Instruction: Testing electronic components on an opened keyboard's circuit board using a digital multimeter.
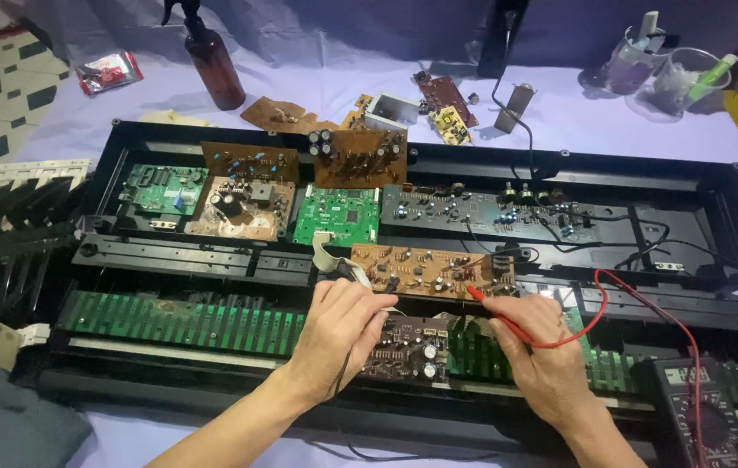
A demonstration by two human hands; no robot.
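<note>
Both hands are down over the opened black keyboard case (421, 160) that lies across the lilac-covered table (559, 113). The right hand (535, 347) pinches a red probe (494, 305) like a pen, its tip resting on the near edge of the tan circuit board (429, 270) at the middle of the case. The left hand (344, 322) is curled over what looks like the black probe, whose thin black lead (340, 390) drops from under the palm; the tip itself is hidden by the fingers. Just below the tan board sits a smaller dark board (408, 348), between the two hands. A red lead (646, 308) loops off to the multimeter (700, 407) at the near right corner. I would judge the tan board to be light, stiff and fragile, crowded with small upright parts that could bend or snap, so it is best gripped by its bare edges. The probes are slim and light, easily slipping off a solder point, and are best held low on the shaft.
</note>
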